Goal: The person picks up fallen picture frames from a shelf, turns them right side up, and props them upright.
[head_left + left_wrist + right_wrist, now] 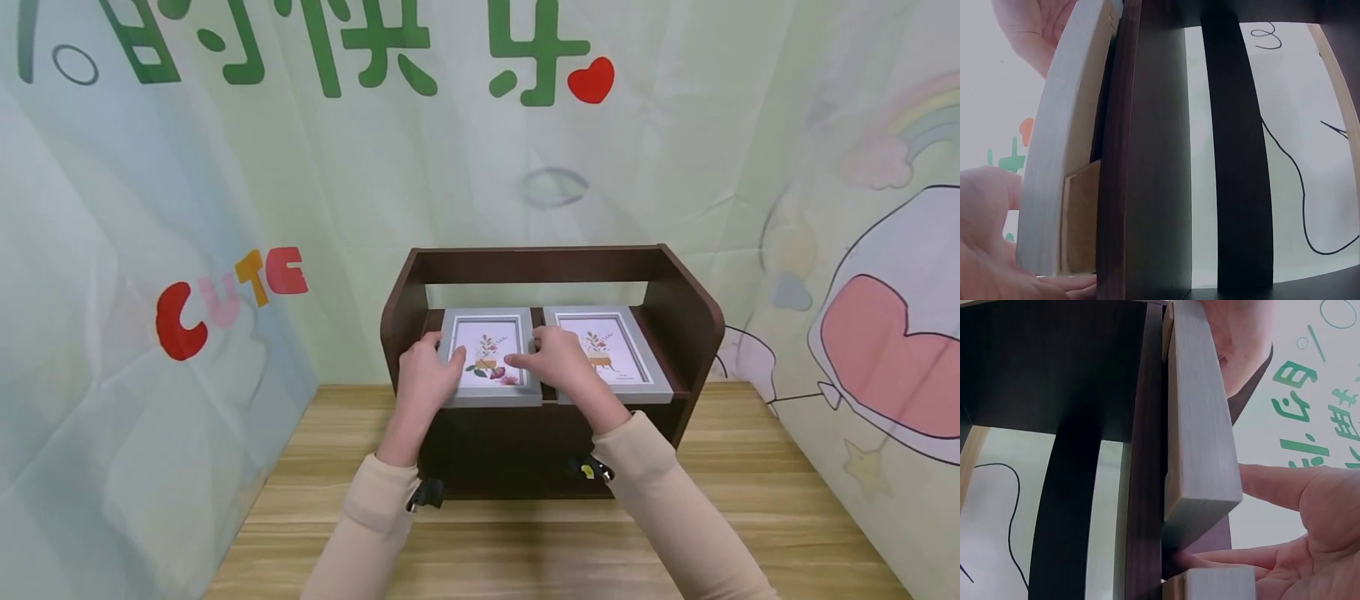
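Observation:
Two grey picture frames lie face up side by side on the top shelf of a dark brown wooden rack. Both hands are at the left picture frame (487, 399), which shows a plant print. My left hand (429, 377) grips its left side, thumb over the front and fingers round the outer edge. On the opposite side my right hand (564, 357) holds the edge, thumb over the print, fingers in the gap between the frames. The right picture frame (651, 354) lies beside that hand. In the left wrist view, the held frame (1054, 125) shows its pale side edge.
The dark brown rack (495, 454) has raised side panels and a back rail (540, 267). It stands on a light wood-grain table (360, 550). Behind and at both sides hangs a printed cloth backdrop (360, 192) with letters and cartoon shapes.

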The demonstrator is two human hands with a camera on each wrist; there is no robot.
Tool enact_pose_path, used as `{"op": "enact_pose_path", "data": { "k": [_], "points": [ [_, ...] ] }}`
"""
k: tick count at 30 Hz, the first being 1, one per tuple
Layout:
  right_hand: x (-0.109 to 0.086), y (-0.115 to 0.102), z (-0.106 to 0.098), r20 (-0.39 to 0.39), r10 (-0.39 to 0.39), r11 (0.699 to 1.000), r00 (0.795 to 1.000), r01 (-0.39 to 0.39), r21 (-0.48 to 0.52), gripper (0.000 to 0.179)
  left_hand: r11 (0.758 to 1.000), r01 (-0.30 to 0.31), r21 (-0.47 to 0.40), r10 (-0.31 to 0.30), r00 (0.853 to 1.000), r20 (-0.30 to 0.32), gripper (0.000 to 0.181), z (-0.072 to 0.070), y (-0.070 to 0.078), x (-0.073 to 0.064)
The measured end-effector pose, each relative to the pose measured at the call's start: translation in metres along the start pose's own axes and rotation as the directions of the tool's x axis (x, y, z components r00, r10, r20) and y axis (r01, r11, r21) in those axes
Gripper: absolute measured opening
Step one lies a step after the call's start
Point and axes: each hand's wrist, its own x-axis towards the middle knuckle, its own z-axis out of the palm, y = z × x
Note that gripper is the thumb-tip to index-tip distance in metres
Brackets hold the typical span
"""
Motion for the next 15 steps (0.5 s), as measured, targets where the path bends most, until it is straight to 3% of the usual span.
{"op": "enact_pose_path", "data": {
  "k": [8, 15],
  "points": [
    [0.0015, -0.001, -0.002, -0.006, 0.022, 1.0, 1.0, -0.021, 0.018, 0.047, 1.0, 0.017, -0.015, -0.017, 0.999, 0.03, 0.051, -0.0006, 0.0029, 0.0008],
    [0.0009, -0.0036, -0.0027, -0.013, 0.031, 0.999, 0.999, -0.03, 0.022, 0.052, 0.999, 0.006, -0.043, -0.006, 1.0, 0.007, 0.047, -0.0025, 0.0032, 0.001]
  ]
}}
